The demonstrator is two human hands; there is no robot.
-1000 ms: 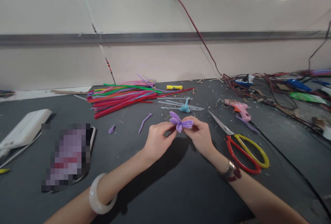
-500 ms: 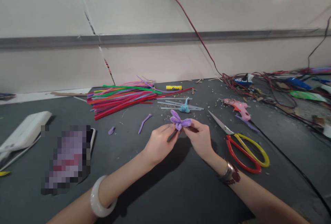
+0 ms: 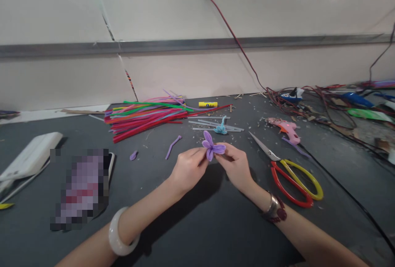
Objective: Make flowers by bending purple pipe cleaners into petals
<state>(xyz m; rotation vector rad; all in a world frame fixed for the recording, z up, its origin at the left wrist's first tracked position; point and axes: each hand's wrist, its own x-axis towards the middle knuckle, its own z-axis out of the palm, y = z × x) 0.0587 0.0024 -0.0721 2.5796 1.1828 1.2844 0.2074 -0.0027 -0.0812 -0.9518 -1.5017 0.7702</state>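
Note:
A purple pipe-cleaner flower [image 3: 211, 147] with several looped petals is held up between my two hands over the dark table. My left hand [image 3: 189, 170] pinches it from the left, fingers closed near its base. From the other side, the fingertips of my right hand [image 3: 235, 164] grip the right petal and base. Just beyond the flower lies a light-blue pipe-cleaner piece [image 3: 221, 127] on translucent glue sticks [image 3: 203, 125]. Left of my hands are a bent purple pipe-cleaner stem [image 3: 173, 147] and a small purple loop [image 3: 133, 155].
Scissors [image 3: 291, 172] with red and yellow handles lie right of my hands, beside a pink glue gun [image 3: 288, 130]. A bundle of coloured pipe cleaners [image 3: 145, 121] and a yellow tube [image 3: 207, 104] lie near the partition [image 3: 173, 73]. A phone [image 3: 83, 189] and white power bank [image 3: 31, 156] are left.
The flower has turned so its petals face more toward me, and it has shifted slightly left. My left hand has moved a little with it; the table items stay put.

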